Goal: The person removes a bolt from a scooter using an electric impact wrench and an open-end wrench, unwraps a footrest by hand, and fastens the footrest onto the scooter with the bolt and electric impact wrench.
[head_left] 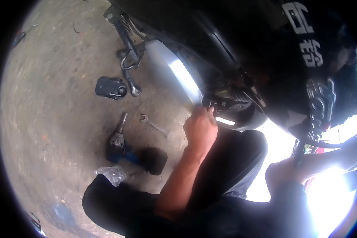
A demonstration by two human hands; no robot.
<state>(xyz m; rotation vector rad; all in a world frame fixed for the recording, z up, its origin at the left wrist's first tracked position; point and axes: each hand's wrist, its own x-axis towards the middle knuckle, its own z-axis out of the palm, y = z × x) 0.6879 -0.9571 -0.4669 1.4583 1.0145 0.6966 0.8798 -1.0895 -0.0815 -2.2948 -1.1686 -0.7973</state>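
My left hand (201, 126) is closed, thumb uppermost, at the lower end of a long silver panel (178, 69) on a dark motorcycle (261, 75). Whatever its fingers grip is too small and hidden to name. Right beside the fingertips is a dark metal fitting (223, 104). At the right, an arm bends toward the frame's edge in strong glare; the fingers of my right hand cannot be made out there.
On the concrete floor (63, 131) lie a blue and black power tool (125, 152) with a socket, an open-end wrench (154, 123), a black device (110, 88) and clear plastic (112, 174). The stand (125, 37) juts out above them. My knee (254, 144) is beside the left hand.
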